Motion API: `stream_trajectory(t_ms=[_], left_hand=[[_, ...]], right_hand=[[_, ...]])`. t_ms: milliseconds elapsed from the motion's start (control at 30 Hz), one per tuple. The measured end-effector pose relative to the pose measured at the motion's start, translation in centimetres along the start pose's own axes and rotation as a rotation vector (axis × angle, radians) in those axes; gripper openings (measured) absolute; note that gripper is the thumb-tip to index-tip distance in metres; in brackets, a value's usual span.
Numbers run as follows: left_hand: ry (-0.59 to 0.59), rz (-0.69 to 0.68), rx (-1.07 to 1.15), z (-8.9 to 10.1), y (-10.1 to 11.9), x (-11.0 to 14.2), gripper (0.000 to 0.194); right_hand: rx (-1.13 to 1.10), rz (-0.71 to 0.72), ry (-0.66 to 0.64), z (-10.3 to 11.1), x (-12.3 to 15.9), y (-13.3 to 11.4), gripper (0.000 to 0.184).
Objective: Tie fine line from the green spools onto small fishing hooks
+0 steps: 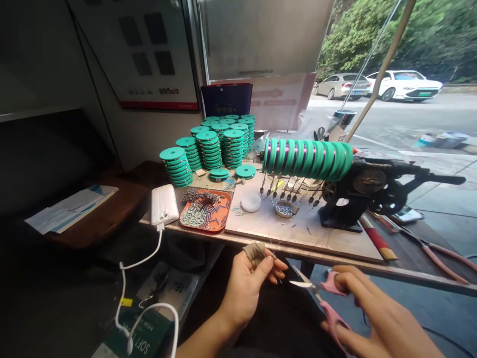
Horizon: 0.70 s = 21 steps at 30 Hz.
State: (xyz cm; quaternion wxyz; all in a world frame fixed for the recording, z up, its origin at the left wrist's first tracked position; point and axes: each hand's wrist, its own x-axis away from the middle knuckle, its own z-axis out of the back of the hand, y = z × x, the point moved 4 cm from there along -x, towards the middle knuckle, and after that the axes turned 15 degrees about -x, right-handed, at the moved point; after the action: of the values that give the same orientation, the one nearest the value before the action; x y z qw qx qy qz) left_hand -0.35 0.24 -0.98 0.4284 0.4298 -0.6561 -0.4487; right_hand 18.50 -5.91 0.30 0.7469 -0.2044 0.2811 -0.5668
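Note:
My left hand [249, 278] is held in front of the table edge, with thumb and fingers pinched on a thin line [274, 253]. A tan wrap [254, 250] covers one of its fingers. To the right, my right hand [376, 308] has its fingers through the pink handles of a pair of scissors [316, 288]. The blades are spread and point at the left hand, a short gap from the line. Beyond the hands, a small dish [284, 209] of grey pellets and a white round disc [250, 202] lie on a pale board [261, 231].
A hand-cranked winder [368, 181] carries a row of green spools [307, 158] with hanging weights. Stacks of green spools [208, 149] stand behind. An orange tray [223, 223] of small metal parts sits left, beside a white power bank [164, 204]. Pink-handled pliers [436, 248] lie right.

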Motion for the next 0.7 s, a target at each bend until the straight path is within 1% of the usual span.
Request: stream_trajectory(t_ms=[33, 100, 167, 233, 300, 367, 433, 533, 633, 700], left_hand=[[-0.048, 0.054, 0.052, -0.1, -0.1, 0.1, 0.024], [-0.126, 0.16, 0.141, -0.3, -0.2, 0.3, 0.024], [-0.143, 0.188, 0.149, -0.2, -0.3, 0.3, 0.024], [-0.102, 0.117, 0.07, 0.0, -0.2, 0.2, 0.022], [-0.036, 0.0, -0.064, 0.3, 0.1, 0.1, 0.02], [0.025, -0.098, -0.203, 0.5, 0.3, 0.1, 0.018], [0.056, -0.158, -0.303, 0.7, 0.4, 0.2, 0.016], [0.062, -0.194, -0.349, 0.7, 0.6, 0.2, 0.017], [0.061, -0.166, -0.323, 0.7, 0.6, 0.2, 0.017], [0.055, -0.14, -0.292, 0.6, 0.6, 0.1, 0.016]], right_hand=[[0.002, 0.041, -0.028, -0.6, -0.8, -0.9, 0.016], [0.013, 0.072, -0.032, -0.8, -2.0, -1.9, 0.012], [0.021, 0.084, -0.039, -0.6, -2.6, -2.2, 0.01], [0.025, 0.098, -0.044, -0.4, -2.7, -2.3, 0.01], [0.028, 0.1, -0.039, -0.4, -2.7, -2.3, 0.01], [0.032, 0.082, -0.03, -0.6, -2.8, -2.2, 0.01], [0.03, 0.055, -0.031, -0.9, -2.9, -2.1, 0.011], [0.007, 0.031, -0.035, -1.3, -3.0, -1.9, 0.012], [-0.021, 0.002, 0.006, -1.3, -2.8, -1.8, 0.011], [-0.035, -0.001, 0.001, -1.2, -2.8, -1.8, 0.011]])
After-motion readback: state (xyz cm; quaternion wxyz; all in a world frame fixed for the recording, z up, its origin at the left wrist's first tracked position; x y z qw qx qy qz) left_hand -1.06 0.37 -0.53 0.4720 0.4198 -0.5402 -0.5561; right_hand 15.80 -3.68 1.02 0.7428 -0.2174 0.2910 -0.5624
